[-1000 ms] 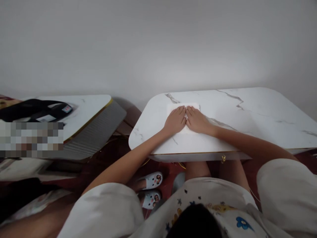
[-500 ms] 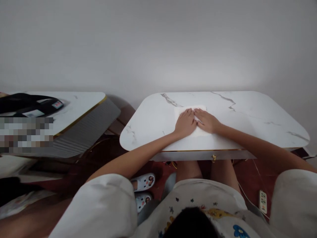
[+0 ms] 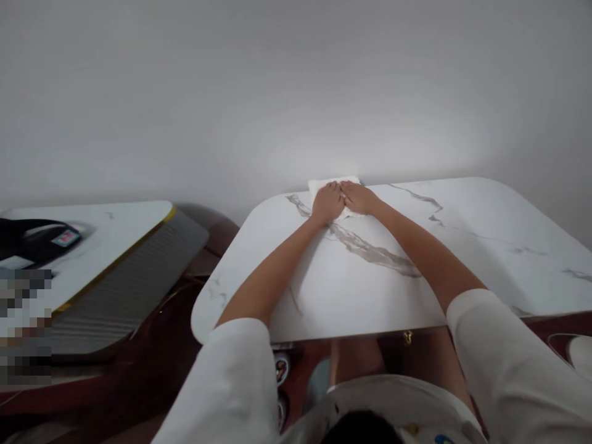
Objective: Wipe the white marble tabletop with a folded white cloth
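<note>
A white cloth (image 3: 348, 213) lies flat at the back edge of the white marbled table (image 3: 361, 277), close against the wall. My left hand (image 3: 328, 202) rests palm down on its left part, and my right hand (image 3: 359, 197) lies flat on its right part. The two hands touch at the fingers, which are stretched out over the cloth. Under the palms the cloth is hidden; its upper edge shows beyond the fingertips.
Behind the table stands a grey wall (image 3: 296, 92). To the left is a second marbled table (image 3: 124, 228) with a gold edge, bearing a black object (image 3: 41, 237) with a label. A small gold knob (image 3: 407, 337) sits at the front of my table.
Both hands have slid forward and a little left with the cloth, from mid-table to the back edge. My arms are stretched further out, and the camera view has shifted.
</note>
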`<control>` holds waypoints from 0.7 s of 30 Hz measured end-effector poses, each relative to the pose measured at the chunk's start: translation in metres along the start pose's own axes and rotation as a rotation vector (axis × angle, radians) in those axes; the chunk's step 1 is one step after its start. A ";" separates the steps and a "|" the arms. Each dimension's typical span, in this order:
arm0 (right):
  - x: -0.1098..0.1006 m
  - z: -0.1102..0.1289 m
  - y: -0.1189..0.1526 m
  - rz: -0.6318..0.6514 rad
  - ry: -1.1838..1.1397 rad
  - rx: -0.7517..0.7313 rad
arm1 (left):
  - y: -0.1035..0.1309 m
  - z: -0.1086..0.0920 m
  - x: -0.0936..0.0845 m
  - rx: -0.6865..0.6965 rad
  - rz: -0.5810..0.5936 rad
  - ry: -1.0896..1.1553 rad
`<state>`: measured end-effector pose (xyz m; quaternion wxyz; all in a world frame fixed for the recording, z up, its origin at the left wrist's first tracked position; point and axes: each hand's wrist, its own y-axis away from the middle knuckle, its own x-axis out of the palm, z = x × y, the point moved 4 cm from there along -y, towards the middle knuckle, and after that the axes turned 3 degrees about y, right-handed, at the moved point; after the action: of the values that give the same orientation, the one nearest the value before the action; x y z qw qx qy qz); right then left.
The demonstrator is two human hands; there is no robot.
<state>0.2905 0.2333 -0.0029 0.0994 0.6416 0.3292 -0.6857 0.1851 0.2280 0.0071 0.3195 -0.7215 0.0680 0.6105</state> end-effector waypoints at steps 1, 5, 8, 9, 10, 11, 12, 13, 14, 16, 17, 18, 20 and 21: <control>0.002 -0.008 -0.004 -0.003 -0.003 0.010 | -0.009 0.001 0.004 0.007 0.004 -0.006; 0.004 -0.036 0.001 -0.023 0.004 0.083 | -0.037 -0.008 0.018 0.074 0.016 -0.011; 0.001 -0.044 0.020 -0.036 0.031 0.156 | -0.044 -0.021 0.022 0.140 0.029 0.021; -0.001 -0.043 0.027 -0.044 0.038 0.180 | -0.044 -0.026 0.022 0.161 0.036 0.035; -0.003 -0.041 0.034 -0.053 0.041 0.203 | -0.042 -0.031 0.021 0.181 0.042 0.048; -0.006 -0.038 0.042 -0.060 0.042 0.221 | -0.038 -0.036 0.020 0.197 0.047 0.057; -0.008 -0.033 0.049 -0.063 0.040 0.234 | -0.033 -0.041 0.018 0.211 0.049 0.061; -0.011 -0.027 0.056 -0.062 0.038 0.242 | -0.027 -0.046 0.015 0.221 0.050 0.062; -0.014 -0.021 0.063 -0.057 0.037 0.245 | -0.019 -0.050 0.012 0.227 0.051 0.060; -0.022 -0.003 0.077 -0.046 0.042 0.245 | 0.000 -0.059 0.004 0.223 0.055 0.057; -0.026 0.007 0.084 -0.043 0.047 0.242 | 0.011 -0.063 0.000 0.214 0.061 0.057; -0.031 0.018 0.091 -0.039 0.051 0.236 | 0.024 -0.066 -0.005 0.199 0.068 0.057; -0.040 0.044 0.105 -0.035 0.054 0.215 | 0.053 -0.072 -0.018 0.166 0.080 0.050; -0.045 0.057 0.112 -0.032 0.052 0.201 | 0.069 -0.075 -0.025 0.147 0.085 0.043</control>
<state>0.3135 0.1016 0.0009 0.0151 0.6604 0.2717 -0.6999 0.2086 0.1260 0.0078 0.3440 -0.7054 0.1500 0.6013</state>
